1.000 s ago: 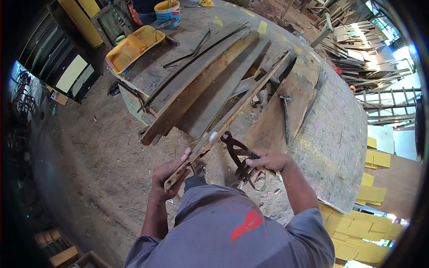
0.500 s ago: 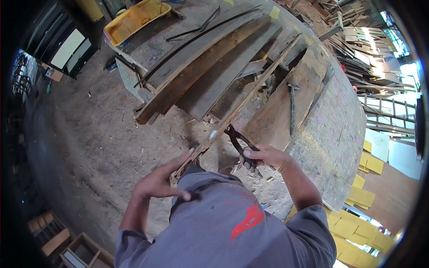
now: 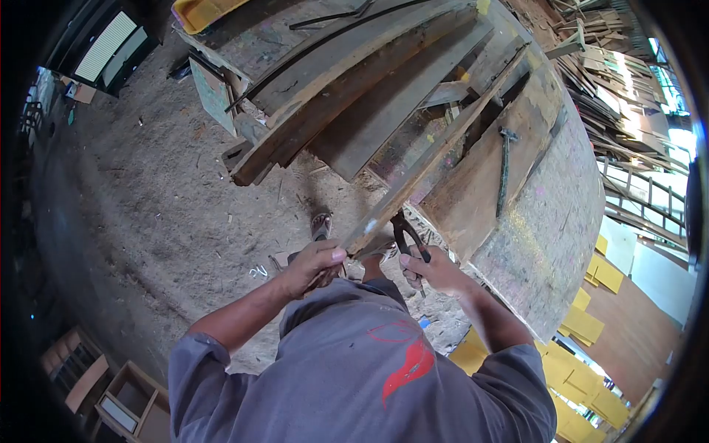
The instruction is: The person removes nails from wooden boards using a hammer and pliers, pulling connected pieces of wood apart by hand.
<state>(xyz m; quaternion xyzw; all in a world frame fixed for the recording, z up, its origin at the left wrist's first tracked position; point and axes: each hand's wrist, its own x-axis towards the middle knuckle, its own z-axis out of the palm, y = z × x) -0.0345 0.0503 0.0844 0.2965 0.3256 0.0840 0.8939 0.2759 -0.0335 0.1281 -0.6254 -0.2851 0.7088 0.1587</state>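
My left hand [image 3: 317, 267] is closed around the near end of a long, narrow wooden strip [image 3: 425, 184]. The strip slants up and right over the worktable. Carpenter's pincers [image 3: 403, 230] with dark handles are gripped in my right hand [image 3: 430, 269]. Their jaws point up at the strip's edge; whether they bite on anything there I cannot make out. A hammer [image 3: 505, 170] lies on a wide worn board [image 3: 473, 181] to the right of the strip. Left of the strip, several old planks [image 3: 354, 96] lie side by side.
The paint-spattered worktable [image 3: 557, 214] spreads out on the right. At its far left corner stands a yellow tray [image 3: 203, 13]. Piled scrap wood [image 3: 602, 111] and yellow panels [image 3: 580, 321] lie farther right. Wooden drawers [image 3: 133, 406] stand on the dirt floor [image 3: 170, 221] at lower left.
My left hand has gone from resting open along the strip's end to closing around it. My right hand still holds the pincers near the strip. The whole view has shifted slightly.
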